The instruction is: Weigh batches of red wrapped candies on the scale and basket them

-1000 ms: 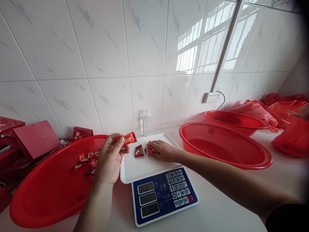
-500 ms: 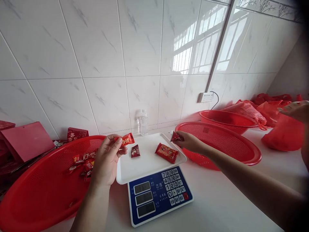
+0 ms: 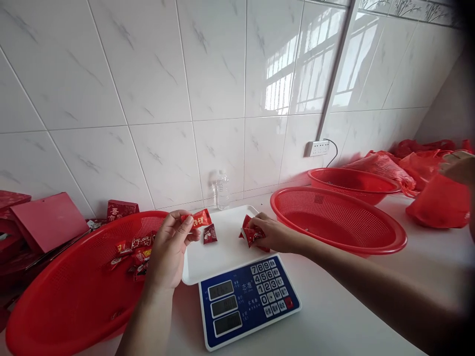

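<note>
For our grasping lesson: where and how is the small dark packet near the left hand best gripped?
Probably pinch the dark packet by opposite edges, from above right: it lies flat on the tray, and the left hand crowds its left.

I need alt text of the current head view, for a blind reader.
The left hand pinches a bright red packet and the right hand grasps darker red packets, over the white tray of a digital scale. Red perforated baskets sit on both sides; a clear bottle stands behind.
</note>
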